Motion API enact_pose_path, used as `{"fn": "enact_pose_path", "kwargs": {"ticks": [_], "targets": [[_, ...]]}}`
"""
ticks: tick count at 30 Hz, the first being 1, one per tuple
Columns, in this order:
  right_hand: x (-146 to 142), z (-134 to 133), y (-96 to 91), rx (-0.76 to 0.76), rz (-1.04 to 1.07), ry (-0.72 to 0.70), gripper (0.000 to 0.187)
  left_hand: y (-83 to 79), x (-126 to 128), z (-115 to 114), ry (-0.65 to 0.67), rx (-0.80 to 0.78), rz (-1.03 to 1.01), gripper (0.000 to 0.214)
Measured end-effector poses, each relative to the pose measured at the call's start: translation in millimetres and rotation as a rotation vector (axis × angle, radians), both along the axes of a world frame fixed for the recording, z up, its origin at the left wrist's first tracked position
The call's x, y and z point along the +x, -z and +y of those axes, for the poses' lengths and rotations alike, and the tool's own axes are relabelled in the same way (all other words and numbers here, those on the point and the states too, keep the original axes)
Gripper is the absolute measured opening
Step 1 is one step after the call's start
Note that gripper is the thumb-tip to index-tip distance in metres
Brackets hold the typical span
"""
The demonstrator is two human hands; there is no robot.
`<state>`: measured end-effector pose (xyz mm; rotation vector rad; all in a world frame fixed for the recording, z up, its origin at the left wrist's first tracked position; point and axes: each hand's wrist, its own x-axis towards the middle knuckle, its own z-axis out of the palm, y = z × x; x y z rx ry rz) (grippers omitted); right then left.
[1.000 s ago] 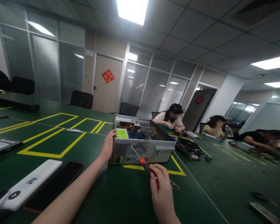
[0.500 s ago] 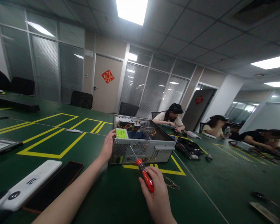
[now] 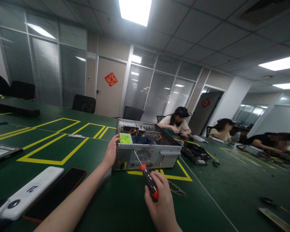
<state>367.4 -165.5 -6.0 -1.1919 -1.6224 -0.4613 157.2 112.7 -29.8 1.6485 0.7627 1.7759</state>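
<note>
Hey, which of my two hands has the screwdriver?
Your right hand: it grips the red-and-black screwdriver, while your left hand touches the corner of the open computer case.

Tabletop (image 3: 106, 199): green, smooth, mostly matt, flat yellow strips (image 3: 44, 160), tape-like. Between its near and far edges, PC case (image 3: 157, 158): dull grey sheet metal, punched mesh (image 3: 124, 158); yellow-green label (image 3: 125, 138), papery. Screwdriver (image 3: 148, 180): smooth, shiny red-and-black plastic handle, thin metal shaft (image 3: 137, 157). Toward near edge, left: white device (image 3: 43, 183), smooth plastic; dark phone (image 3: 56, 193), glassy. Farther in, crumpled pale scrap (image 3: 76, 136), cloth or paper, can't tell from here. Door (image 3: 111, 100) past far edge: matt, wood-look
</note>
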Motion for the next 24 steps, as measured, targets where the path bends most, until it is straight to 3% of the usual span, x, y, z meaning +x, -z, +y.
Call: {"fn": "enact_pose_path", "kwargs": {"ticks": [7, 15, 20, 24], "targets": [[-1.9, -6.5, 12.1, -0.175, 0.123, 0.034, 0.043, 0.5, 0.4, 1.0, 0.006, -0.005, -0.012, 0.067], [-5.6, -1.5, 2.4, 0.002, -0.026, 0.064, 0.049, 3.3, 1.5, 3.5, -0.013, 0.013, -0.002, 0.067], [-11.1, -3.6, -10.4, 0.006, -0.169, 0.072, 0.063, 2.6, 1.8, 4.2, -0.019, 0.009, -0.004, 0.069], [-8.9, -4.9, -7.6, 0.002, -0.176, 0.099, 0.057, 1.7, 1.4, 4.2, -0.017, 0.004, -0.008, 0.073]]}}
